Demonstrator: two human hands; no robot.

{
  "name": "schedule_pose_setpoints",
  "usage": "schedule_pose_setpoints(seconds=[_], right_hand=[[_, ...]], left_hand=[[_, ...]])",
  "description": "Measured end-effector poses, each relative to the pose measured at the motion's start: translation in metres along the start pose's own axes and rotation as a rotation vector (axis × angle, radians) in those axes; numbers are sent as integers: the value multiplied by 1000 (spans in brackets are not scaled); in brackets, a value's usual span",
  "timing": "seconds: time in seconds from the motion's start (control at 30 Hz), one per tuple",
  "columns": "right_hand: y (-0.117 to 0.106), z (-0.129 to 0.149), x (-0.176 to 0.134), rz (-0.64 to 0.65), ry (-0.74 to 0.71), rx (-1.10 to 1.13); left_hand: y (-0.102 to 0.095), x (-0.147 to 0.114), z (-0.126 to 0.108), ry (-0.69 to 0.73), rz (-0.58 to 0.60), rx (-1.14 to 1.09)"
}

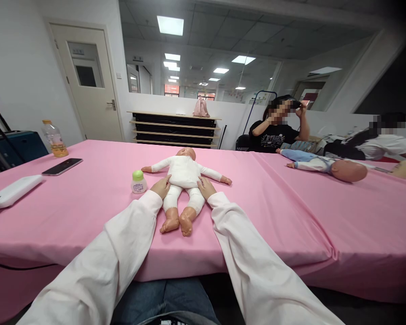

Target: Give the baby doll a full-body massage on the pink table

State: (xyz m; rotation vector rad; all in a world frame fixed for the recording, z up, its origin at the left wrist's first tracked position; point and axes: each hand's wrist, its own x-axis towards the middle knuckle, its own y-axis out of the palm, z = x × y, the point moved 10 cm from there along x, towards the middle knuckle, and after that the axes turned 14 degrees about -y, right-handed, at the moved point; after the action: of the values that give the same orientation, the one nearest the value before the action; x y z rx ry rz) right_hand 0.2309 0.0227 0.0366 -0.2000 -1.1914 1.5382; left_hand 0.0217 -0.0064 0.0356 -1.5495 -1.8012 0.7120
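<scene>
A baby doll (182, 174) in white lies on its back in front of me, head away, arms spread, bare feet toward me. At its waist on the left, my left hand (161, 186) curls its fingers against the white cloth. Opposite it, my right hand (207, 187) holds the doll's other hip the same way. The fingertips of both hands are partly hidden against the doll's sides. Just left of my left hand stands a small white bottle (138, 184) with a green cap.
The pink-covered table (257, 216) carries a phone (62, 166), a drink bottle (55, 140) and a white device (13, 192) at left. A second doll (325, 165) in blue and white lies at right. Two people (274, 128) sit beyond the table. Behind is a low shelf (174, 131).
</scene>
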Motion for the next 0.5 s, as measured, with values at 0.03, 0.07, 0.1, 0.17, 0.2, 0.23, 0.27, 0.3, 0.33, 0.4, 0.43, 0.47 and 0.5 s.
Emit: schedule_pose_setpoints(seconds=[0.03, 0.07, 0.1, 0.17, 0.2, 0.23, 0.27, 0.3, 0.33, 0.4, 0.43, 0.47, 0.5], right_hand=[[0, 0, 0, 0, 2, 4], [0, 1, 0, -2, 0, 8], [0, 1, 0, -8, -3, 12], [1, 0, 0, -32, -22, 26], [1, -1, 0, -49, -33, 38], [1, -3, 0, -71, -40, 55], [-1, -6, 0, -99, -39, 78], [-3, -10, 1, -135, -31, 101], [-7, -14, 4, -182, -17, 120], [-19, -24, 15, -288, 32, 149], [-25, -27, 23, -336, 58, 164], [-30, -31, 34, -374, 85, 184], [-33, -33, 47, -401, 114, 211]], left_hand=[[0, 0, 0, 1, 6, -12], [1, 0, 0, 0, 8, -31], [0, 0, 1, -5, 4, -58], [-1, 1, 6, -27, -15, -158], [-1, 3, 9, -51, -23, -238], [-1, 5, 15, -92, -25, -341], [-1, 10, 22, -155, -24, -465], [1, 15, 30, -235, -21, -604], [4, 21, 39, -326, -16, -753], [13, 36, 49, -479, 1, -1008], [16, 45, 48, -512, 16, -1094], [20, 56, 44, -518, 41, -1154], [22, 68, 39, -500, 62, -1186]])
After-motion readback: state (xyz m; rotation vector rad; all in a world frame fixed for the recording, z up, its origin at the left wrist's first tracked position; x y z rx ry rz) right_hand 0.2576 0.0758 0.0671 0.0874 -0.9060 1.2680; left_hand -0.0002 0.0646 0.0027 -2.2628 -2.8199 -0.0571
